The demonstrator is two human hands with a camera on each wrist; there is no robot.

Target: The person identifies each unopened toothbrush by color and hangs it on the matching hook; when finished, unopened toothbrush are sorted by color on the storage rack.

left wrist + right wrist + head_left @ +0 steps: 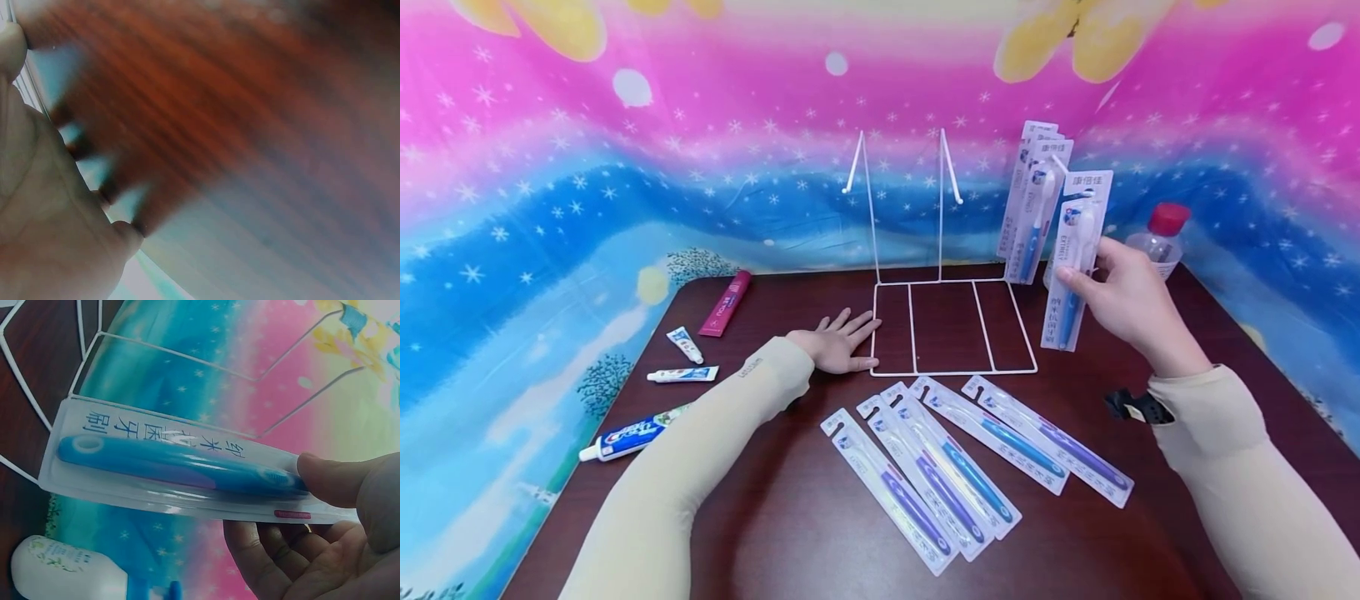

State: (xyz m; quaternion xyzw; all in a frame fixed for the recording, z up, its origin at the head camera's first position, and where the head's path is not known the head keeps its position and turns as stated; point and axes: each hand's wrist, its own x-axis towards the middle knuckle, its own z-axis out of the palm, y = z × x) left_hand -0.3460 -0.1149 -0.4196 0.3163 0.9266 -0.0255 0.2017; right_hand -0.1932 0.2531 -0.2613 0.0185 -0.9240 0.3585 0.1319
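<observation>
My right hand (1135,296) pinches a packaged toothbrush (1075,267) with a blue handle, thumb in front and fingers behind. It is held upright, slightly tilted, before the right side of a white wire rack (913,333). Several packaged toothbrushes (1036,212) hang there on a prong. The right wrist view shows the pack's blue handle (156,465) close up, with wire prongs behind. My left hand (835,346) lies spread on the table, fingertips at the rack's left base edge; its palm (50,200) fills one side of the left wrist view.
Several packaged toothbrushes (917,475) lie fanned on the brown table (752,533). Toothpaste tubes lie left: a red one (726,304), two small ones (683,345) and a blue one (632,435). A red-capped bottle (1161,242) stands back right; a white bottle (69,569) shows in the right wrist view.
</observation>
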